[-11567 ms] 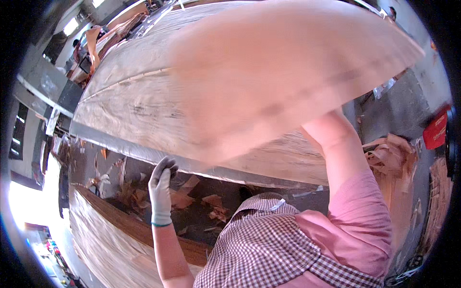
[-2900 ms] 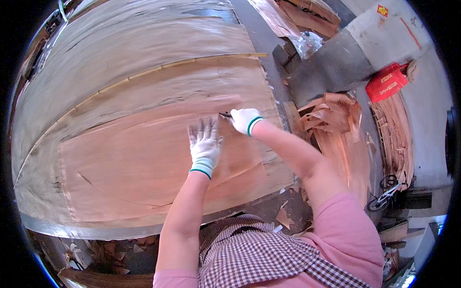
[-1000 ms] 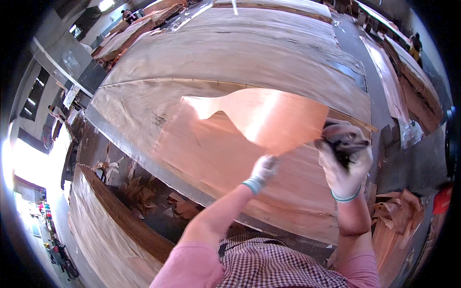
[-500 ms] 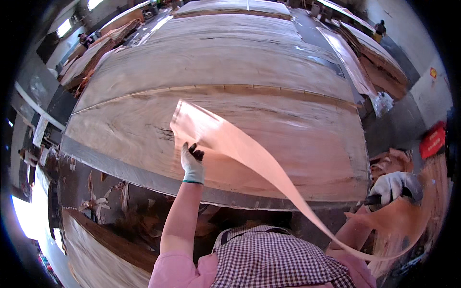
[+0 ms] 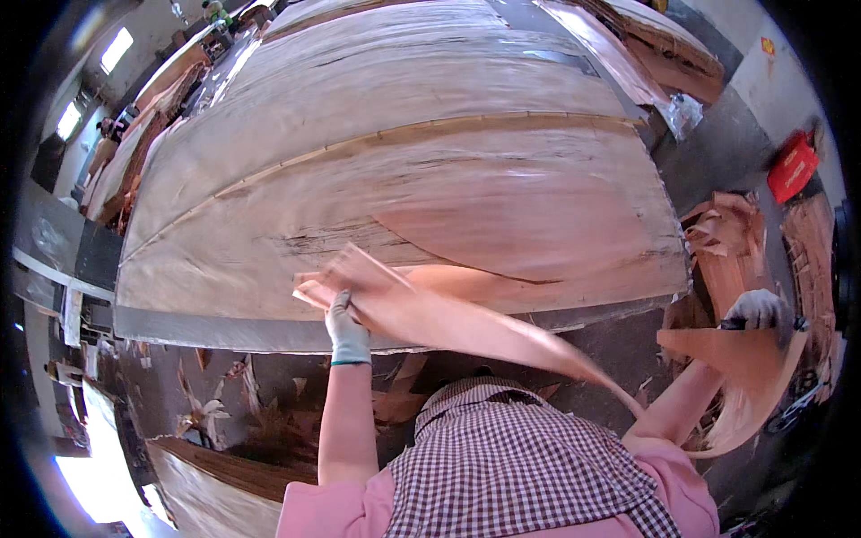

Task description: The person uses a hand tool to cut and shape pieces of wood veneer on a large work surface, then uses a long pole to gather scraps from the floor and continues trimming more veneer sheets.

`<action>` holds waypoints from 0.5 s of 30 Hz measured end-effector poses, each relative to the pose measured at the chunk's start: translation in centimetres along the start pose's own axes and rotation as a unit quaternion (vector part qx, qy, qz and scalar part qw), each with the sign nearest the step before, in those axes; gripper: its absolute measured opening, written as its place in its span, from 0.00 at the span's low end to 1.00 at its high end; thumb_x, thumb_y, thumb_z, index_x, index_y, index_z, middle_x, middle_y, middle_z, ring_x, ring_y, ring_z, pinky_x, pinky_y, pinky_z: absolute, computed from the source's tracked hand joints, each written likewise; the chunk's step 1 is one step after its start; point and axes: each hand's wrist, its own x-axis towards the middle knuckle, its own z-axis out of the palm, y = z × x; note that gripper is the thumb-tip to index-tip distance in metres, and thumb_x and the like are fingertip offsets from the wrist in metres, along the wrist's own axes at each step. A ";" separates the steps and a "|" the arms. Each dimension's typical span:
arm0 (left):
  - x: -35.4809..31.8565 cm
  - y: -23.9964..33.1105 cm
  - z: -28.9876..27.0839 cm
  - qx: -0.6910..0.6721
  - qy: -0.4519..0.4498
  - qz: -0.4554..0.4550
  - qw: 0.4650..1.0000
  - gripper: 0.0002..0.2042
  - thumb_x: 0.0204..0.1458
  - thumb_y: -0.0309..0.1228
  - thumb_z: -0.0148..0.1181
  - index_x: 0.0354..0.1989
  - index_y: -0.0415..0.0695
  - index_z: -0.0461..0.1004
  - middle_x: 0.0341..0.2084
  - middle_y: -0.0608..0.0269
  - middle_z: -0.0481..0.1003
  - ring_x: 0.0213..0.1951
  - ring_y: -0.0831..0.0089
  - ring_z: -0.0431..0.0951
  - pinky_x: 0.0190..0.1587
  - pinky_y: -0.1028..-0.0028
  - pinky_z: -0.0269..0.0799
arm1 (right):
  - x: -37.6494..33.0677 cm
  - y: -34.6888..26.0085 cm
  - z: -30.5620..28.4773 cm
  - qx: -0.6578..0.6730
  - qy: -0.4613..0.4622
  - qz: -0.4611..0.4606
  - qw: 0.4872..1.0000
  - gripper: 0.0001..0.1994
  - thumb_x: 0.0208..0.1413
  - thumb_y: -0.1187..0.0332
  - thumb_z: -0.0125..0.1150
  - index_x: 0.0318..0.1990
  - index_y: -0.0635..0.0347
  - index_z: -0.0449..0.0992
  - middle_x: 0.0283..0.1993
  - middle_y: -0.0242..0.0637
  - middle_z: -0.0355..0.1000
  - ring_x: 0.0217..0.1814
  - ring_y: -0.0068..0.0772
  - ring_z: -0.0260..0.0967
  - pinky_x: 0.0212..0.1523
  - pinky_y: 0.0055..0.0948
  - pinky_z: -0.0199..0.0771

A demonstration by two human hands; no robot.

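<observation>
My left hand [image 5: 348, 327], in a white glove, is closed round one end of a long, thin strip of wood veneer [image 5: 475, 330], over the near edge of the veneer stack [image 5: 395, 170]. The strip is folded at the hand, twists down to the right past my right arm and curls up again by my right hand. Out to the right, my gloved right hand [image 5: 758, 308] is closed on a dark-handled tool [image 5: 733, 324]; its working end is hard to make out. The strip's far end hangs just below that hand; whether the fingers grip it too is hidden.
A thin segmented rod [image 5: 377, 136] lies across the stack. Veneer scraps [image 5: 731, 235] are piled to the right, near a red object [image 5: 793, 168]. More scraps [image 5: 204, 417] litter the floor beside another stack [image 5: 211, 498] at lower left. People work at far left.
My left hand has drawn the strip's end nearer, and that end is now folded. My right hand has moved slightly up and right. The view has turned, and the stack appears shifted.
</observation>
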 end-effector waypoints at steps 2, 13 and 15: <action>-1.4 1.8 -0.8 -0.004 -0.057 0.017 0.998 0.09 0.47 0.27 0.53 0.37 0.41 0.74 0.32 0.61 0.76 0.37 0.68 0.76 0.43 0.70 0.74 | 0.2 0.5 -2.4 -0.040 0.023 0.038 0.998 0.10 0.48 0.64 0.62 0.35 0.58 0.76 0.30 0.31 0.73 0.24 0.25 0.66 0.22 0.26 0.66; -14.3 12.7 5.4 -0.111 -0.060 0.451 0.884 0.17 0.53 0.29 0.52 0.50 0.36 0.69 0.47 0.57 0.72 0.47 0.66 0.73 0.52 0.68 0.69 | 2.4 21.2 -0.4 -0.286 -0.221 0.472 0.804 0.16 0.42 0.60 0.70 0.35 0.60 0.76 0.34 0.29 0.72 0.34 0.25 0.69 0.33 0.27 0.70; -14.5 14.5 6.0 -0.117 -0.071 0.480 0.866 0.16 0.54 0.30 0.51 0.50 0.36 0.69 0.46 0.57 0.73 0.46 0.66 0.74 0.51 0.68 0.69 | -0.7 28.1 3.9 -0.352 -0.364 0.392 0.768 0.23 0.43 0.59 0.70 0.45 0.61 0.74 0.39 0.28 0.71 0.40 0.21 0.66 0.41 0.25 0.68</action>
